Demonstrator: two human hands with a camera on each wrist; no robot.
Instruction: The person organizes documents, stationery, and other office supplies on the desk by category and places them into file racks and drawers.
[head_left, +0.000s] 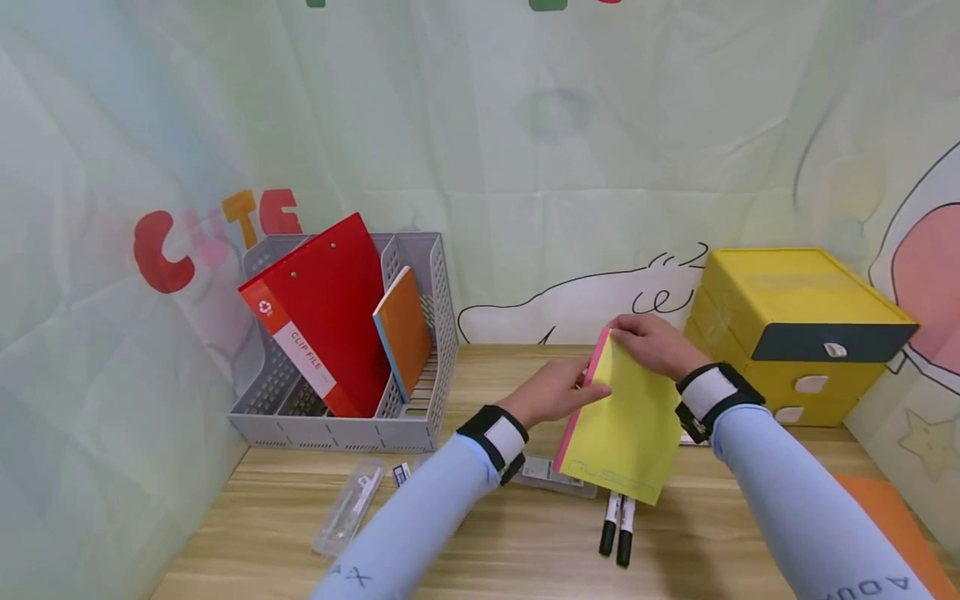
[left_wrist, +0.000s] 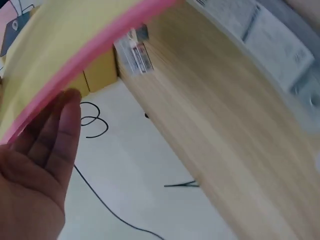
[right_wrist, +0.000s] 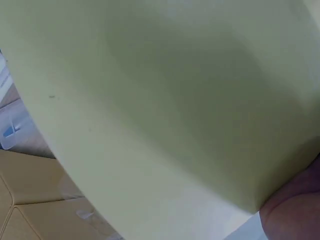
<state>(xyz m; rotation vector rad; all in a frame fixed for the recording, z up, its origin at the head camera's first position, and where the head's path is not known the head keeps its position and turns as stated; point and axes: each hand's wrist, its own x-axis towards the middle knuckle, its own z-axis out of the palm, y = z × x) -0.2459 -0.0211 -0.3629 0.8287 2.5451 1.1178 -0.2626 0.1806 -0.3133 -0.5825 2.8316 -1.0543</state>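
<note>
Above the middle of the surface (head_left: 525,550), both hands hold a yellow notebook (head_left: 626,421) tilted upright, with a pink notebook (head_left: 581,400) flat against its far side so that only a pink edge shows. The right hand (head_left: 652,343) grips the top corner of the notebooks, fingers curled over the upper edge. The left hand (head_left: 551,392) supports the left edge; in the left wrist view its fingers (left_wrist: 55,135) lie nearly straight against the pink edge, not curled round it. The right wrist view is filled almost entirely by the yellow cover, with part of the right hand at the lower right corner.

Below the lower edge of the notebooks, two black markers (head_left: 617,525) lie side by side on the surface, touching each other. A clear plastic package (head_left: 551,475) lies partly hidden behind the left forearm. A second clear package (head_left: 348,504) lies near the front left edge, with a small label (head_left: 401,473) just beside it.

At the back left corner stands a grey file rack (head_left: 420,367) holding a red clip file (head_left: 322,325) and an orange book (head_left: 405,329), both leaning. At the back right corner stands a yellow drawer box (head_left: 795,329). An orange sheet (head_left: 892,508) lies at the right edge.
</note>
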